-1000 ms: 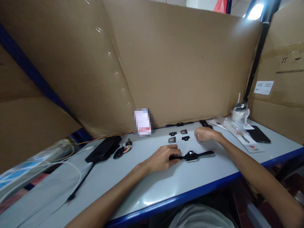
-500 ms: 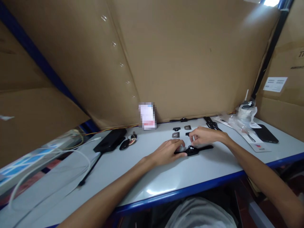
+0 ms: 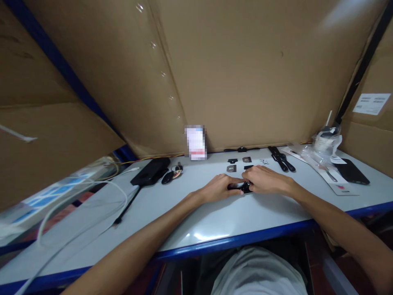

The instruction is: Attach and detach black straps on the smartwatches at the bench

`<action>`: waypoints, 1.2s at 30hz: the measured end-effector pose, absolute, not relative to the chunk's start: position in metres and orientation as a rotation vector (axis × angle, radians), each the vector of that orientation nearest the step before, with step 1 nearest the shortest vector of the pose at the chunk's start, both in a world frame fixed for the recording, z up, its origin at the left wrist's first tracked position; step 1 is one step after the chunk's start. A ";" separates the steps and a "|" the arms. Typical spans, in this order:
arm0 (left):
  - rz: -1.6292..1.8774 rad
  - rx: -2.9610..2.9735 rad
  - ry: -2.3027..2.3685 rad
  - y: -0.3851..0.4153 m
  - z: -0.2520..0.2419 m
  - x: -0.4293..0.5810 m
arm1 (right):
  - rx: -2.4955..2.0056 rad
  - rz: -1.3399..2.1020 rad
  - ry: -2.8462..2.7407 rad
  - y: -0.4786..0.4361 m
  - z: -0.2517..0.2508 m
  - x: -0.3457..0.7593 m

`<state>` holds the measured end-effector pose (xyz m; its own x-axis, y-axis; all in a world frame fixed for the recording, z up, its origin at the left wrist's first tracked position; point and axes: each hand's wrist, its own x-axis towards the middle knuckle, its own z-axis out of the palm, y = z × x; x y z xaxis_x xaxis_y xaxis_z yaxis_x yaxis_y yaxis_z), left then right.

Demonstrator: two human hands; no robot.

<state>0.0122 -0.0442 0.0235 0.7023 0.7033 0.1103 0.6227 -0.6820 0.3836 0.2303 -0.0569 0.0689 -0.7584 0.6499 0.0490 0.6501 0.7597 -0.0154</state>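
On the table before me lies a small black spokeshave [image 3: 245, 187], its middle showing between my two hands. My left hand [image 3: 218, 187] is closed on its left handle, with the thumb along the near side and a finger reaching over the far side. My right hand [image 3: 264, 179], fingers bent, presses at the middle and covers the right handle. Whether its fingertips pinch a small part is hidden. Just beyond are slotted metal blades [image 3: 231, 168], a black cap plate [image 3: 232, 161], another black plate [image 3: 248, 167] partly behind my right hand, and small silvery screws [image 3: 264, 162].
Another spokeshave [image 3: 242, 150] lies along the cardboard wall [image 3: 245, 82]. To the right are black handled tools [image 3: 277, 159], plastic packaging [image 3: 322, 162] and a dark phone [image 3: 353, 172]. A lit, blurred screen [image 3: 196, 143] stands behind; a black case [image 3: 150, 172], keys [image 3: 177, 168] and cables lie left.
My right hand has come down onto the spokeshave and now covers its right handle. The small screws, earlier behind that hand, are visible. The view has shifted slightly.
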 end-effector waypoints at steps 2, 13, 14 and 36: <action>0.353 2.546 1.031 -0.043 0.025 0.011 | -1.073 -0.012 -2.890 -0.057 0.068 0.229; 0.326 2.437 1.046 -0.038 0.025 0.008 | -1.058 -0.027 -2.875 -0.053 0.068 0.229; 0.327 2.436 1.045 -0.038 0.025 0.008 | -1.058 -0.036 -2.876 -0.053 0.068 0.229; 0.364 2.407 1.047 -0.036 0.023 0.007 | -1.014 -0.088 -2.889 -0.050 0.066 0.228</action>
<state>0.0073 -0.0361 0.0230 0.6708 0.7400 0.0485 0.6104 -0.5881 0.5307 0.2284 -0.0502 0.0657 -0.7779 0.6215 0.0933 0.6260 0.7793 0.0278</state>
